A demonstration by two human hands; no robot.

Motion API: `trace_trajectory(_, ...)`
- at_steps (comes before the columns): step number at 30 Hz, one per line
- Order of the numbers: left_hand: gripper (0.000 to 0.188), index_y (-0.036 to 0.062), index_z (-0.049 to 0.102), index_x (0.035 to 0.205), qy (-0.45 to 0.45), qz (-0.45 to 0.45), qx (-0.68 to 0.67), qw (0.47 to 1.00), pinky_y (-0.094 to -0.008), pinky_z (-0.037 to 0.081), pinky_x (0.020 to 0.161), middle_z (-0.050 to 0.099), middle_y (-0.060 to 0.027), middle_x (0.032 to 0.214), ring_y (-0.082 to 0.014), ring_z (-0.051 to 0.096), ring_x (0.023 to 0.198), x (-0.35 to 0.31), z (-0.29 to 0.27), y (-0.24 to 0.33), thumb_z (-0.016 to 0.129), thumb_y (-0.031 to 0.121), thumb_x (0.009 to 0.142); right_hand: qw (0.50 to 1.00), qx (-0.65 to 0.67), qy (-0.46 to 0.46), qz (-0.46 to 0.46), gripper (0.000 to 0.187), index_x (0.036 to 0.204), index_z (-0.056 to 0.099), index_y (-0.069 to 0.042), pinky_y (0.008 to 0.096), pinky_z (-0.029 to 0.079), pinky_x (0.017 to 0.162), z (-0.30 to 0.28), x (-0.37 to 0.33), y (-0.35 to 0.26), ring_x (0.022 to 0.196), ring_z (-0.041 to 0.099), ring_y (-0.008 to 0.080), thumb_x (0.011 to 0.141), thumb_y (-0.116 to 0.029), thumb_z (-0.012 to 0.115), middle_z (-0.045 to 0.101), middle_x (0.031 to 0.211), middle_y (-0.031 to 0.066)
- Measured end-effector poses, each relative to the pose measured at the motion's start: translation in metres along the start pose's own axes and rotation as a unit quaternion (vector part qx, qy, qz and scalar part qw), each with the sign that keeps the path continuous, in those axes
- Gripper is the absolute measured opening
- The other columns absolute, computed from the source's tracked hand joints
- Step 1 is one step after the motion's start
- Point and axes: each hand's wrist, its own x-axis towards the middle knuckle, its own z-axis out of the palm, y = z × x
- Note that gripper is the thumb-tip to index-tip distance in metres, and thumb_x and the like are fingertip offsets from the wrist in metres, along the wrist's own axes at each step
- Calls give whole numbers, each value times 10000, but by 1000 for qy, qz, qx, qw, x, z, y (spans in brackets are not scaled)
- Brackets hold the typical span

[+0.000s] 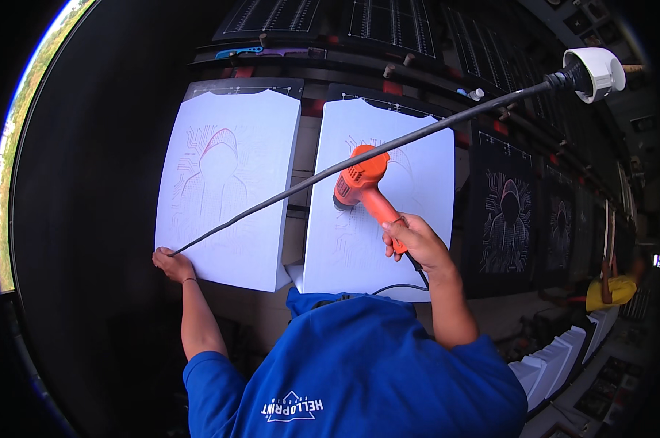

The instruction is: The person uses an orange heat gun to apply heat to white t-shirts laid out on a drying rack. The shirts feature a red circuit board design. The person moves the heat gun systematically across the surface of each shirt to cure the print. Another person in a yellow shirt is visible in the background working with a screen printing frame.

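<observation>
My right hand [416, 244] grips the handle of an orange heat gun [365, 169]. Its dark nozzle sits over a white shirt [330, 263] stretched on a board, where a faint line print partly shows behind the gun. A thin cord leaves the handle and curves across the shirt's lower edge. To the left, another white shirt [261, 219] carries a hooded figure in red and grey lines. At its lower left corner my left hand [172, 265] is closed on the end of a long black cord [301, 190], which crosses both shirts diagonally to a white fitting [599, 75].
Rightward stand boards with printed black shirts [499, 219]. On a rail behind lie a blue-handled tool [239, 52] and a small white bottle [476, 95]. White boards [553, 365] line the lower right. A person in yellow [613, 292] is farther off.
</observation>
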Motion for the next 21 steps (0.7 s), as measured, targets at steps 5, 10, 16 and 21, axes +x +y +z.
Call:
trace_trajectory(5, 292, 20, 497, 1040, 15, 16, 0, 1000, -496, 440, 921, 481, -186, 1273, -403, 485, 1159, 1, 5, -2, 340, 264, 1016, 1000, -20, -19, 3, 324, 982, 565, 4, 239, 463, 511, 14, -9, 7, 636, 606, 115, 920, -310, 611, 569, 759, 37)
trace_trajectory(10, 291, 12, 497, 1028, 6, 11, -4, 1000, -497, 437, 927, 480, -193, 1272, -408, 483, 1154, -1, 3, 1, 348, 261, 1015, 999, -24, 42, -7, 321, 994, 566, -10, 232, 467, 521, -3, -15, 13, 625, 594, 104, 926, -322, 606, 566, 755, 27)
trace_trajectory(16, 309, 1, 504, 1052, 16, 17, -1, 1000, -495, 440, 925, 478, -196, 1289, -408, 492, 1145, -2, 6, -3, 343, 262, 1017, 994, -15, 91, -53, 332, 991, 566, -19, 247, 474, 527, -11, -12, 16, 638, 597, 107, 928, -342, 608, 570, 758, 25)
trace_trajectory(21, 319, 2, 516, 1078, 23, 26, 11, 999, -491, 443, 923, 477, -199, 1302, -400, 487, 1159, 2, 11, -15, 340, 261, 1019, 999, 35, 15, -10, 340, 979, 557, -13, 247, 471, 524, -17, -24, 14, 645, 603, 111, 929, -345, 608, 574, 761, 27)
